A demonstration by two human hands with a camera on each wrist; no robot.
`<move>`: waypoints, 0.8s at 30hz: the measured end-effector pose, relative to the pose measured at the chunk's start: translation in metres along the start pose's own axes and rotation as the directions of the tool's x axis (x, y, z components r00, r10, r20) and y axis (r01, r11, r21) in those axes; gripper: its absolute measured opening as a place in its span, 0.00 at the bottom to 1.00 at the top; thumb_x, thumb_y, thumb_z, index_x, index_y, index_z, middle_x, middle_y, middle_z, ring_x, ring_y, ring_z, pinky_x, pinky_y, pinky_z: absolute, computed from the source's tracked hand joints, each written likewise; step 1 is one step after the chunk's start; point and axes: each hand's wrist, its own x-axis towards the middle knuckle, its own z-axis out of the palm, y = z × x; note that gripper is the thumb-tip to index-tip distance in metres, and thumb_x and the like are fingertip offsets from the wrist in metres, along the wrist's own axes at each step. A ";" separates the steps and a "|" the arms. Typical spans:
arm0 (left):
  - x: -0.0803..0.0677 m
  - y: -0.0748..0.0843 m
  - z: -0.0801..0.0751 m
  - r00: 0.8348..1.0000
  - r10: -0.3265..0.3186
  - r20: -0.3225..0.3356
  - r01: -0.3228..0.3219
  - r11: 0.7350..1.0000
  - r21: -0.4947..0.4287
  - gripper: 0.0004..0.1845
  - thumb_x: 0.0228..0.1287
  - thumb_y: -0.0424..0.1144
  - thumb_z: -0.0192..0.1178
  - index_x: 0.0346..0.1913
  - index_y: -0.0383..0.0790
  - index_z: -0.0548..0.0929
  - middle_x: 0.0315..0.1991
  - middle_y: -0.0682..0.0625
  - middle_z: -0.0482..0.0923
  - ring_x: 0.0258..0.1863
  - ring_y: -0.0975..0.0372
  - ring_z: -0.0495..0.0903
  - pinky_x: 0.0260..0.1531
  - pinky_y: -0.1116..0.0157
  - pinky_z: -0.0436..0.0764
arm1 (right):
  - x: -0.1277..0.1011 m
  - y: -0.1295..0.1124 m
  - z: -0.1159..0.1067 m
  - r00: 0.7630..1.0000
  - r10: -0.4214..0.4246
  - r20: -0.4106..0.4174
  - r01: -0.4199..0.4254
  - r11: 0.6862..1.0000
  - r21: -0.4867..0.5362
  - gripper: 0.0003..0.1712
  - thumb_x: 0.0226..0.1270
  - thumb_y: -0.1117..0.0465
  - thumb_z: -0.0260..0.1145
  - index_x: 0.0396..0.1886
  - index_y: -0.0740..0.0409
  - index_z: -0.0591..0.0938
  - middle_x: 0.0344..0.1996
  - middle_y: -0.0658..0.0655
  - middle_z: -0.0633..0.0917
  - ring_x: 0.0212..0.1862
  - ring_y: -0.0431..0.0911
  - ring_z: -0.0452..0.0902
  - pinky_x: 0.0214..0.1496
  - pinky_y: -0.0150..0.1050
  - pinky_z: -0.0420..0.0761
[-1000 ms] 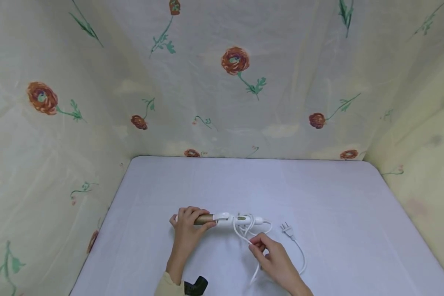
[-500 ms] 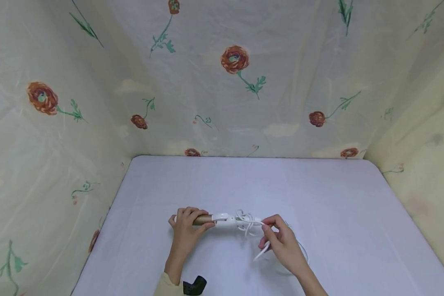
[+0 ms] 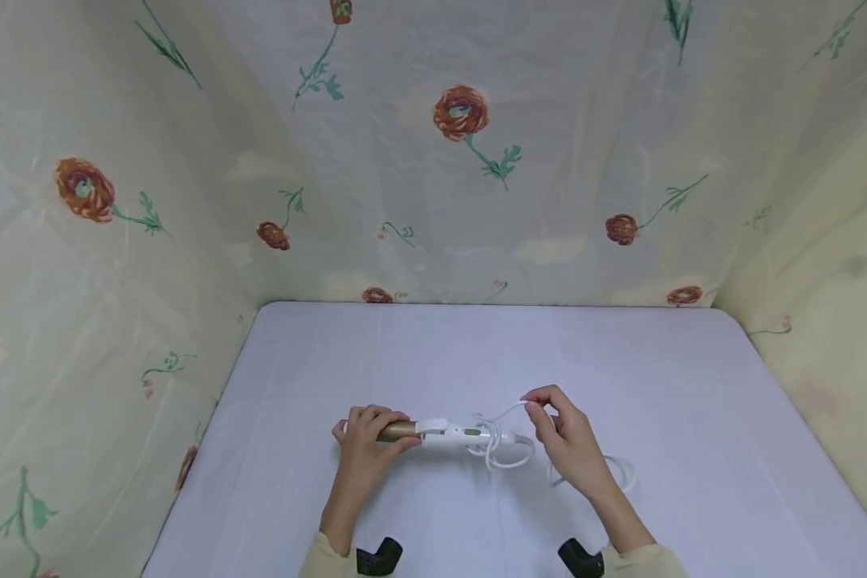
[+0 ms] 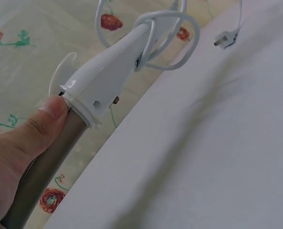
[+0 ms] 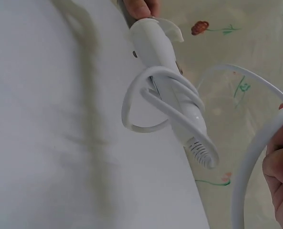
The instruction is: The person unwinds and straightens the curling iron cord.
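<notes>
Raised and swung to the far side of the curler (image 3: 451, 434) since a second ago: right hand (image 3: 567, 441), fingers pinching the cord (image 3: 504, 413) and carrying it over the white handle, where loops already sit. Gripped round the bronze barrel by the left hand (image 3: 364, 443), likely to hold the curler level just above the counter (image 3: 621, 361) while cord goes on. Loose on the counter past the right hand: slack cord, with plug (image 4: 224, 37) at its end.
</notes>
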 end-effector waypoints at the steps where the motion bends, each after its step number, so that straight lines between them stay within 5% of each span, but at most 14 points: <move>1: 0.000 0.000 0.000 1.000 0.002 0.002 -0.002 1.000 -0.005 0.19 0.41 0.53 0.72 0.40 0.55 0.85 0.40 0.55 0.80 0.43 0.61 0.68 0.54 0.42 0.53 | 0.002 -0.002 -0.001 1.000 -0.004 -0.006 0.004 1.000 -0.013 0.07 0.70 0.70 0.54 0.43 0.70 0.75 0.21 0.57 0.71 0.14 0.30 0.57 0.14 0.29 0.61; 7: -0.001 -0.002 -0.001 1.000 0.017 0.016 -0.016 0.998 -0.053 0.19 0.41 0.53 0.71 0.41 0.56 0.85 0.40 0.57 0.80 0.43 0.63 0.67 0.53 0.47 0.53 | 0.007 0.001 -0.002 1.000 -0.024 -0.016 0.023 0.997 -0.073 0.07 0.69 0.71 0.55 0.43 0.70 0.75 0.27 0.60 0.75 0.17 0.32 0.61 0.18 0.29 0.66; 12: -0.001 -0.001 -0.002 0.999 0.043 0.018 -0.041 0.996 -0.080 0.19 0.41 0.52 0.72 0.41 0.56 0.85 0.40 0.58 0.80 0.44 0.64 0.68 0.53 0.47 0.53 | 0.013 0.031 0.002 0.999 -0.023 -0.032 0.019 0.995 -0.100 0.07 0.70 0.67 0.56 0.44 0.65 0.76 0.32 0.56 0.78 0.21 0.33 0.66 0.23 0.30 0.71; 24: 0.000 0.000 -0.004 0.998 0.056 0.015 -0.054 0.992 -0.111 0.19 0.42 0.53 0.71 0.41 0.56 0.85 0.41 0.58 0.80 0.45 0.64 0.68 0.54 0.48 0.52 | 0.018 0.077 0.013 0.993 0.115 0.031 -0.107 0.977 -0.186 0.09 0.72 0.59 0.56 0.44 0.58 0.77 0.37 0.55 0.80 0.35 0.43 0.76 0.37 0.30 0.75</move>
